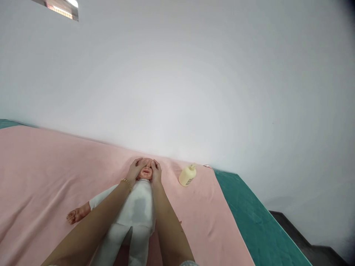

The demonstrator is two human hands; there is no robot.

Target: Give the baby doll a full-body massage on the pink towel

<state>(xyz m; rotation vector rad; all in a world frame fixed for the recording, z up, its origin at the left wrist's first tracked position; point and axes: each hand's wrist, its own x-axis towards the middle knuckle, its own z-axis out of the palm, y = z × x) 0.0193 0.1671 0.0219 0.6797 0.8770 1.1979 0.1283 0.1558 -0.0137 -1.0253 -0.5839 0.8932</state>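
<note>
A baby doll in a white cloth suit lies on its back on a pink sheet, head toward the wall. Both my hands cup its head, one at each side. My left hand, with a gold bracelet on the wrist, has its fingers curved round one side and its thumb across the brow. On the opposite side, my right hand presses against the temple and cheek. Between them the doll's mouth shows. My forearms partly cover its body and arms. A pale yellow pump bottle stands tilted in view, right of the head.
A white wall rises directly behind the sheet. Green padding shows beyond the sheet's right edge, with a dark object past it. A small opening is high at upper left.
</note>
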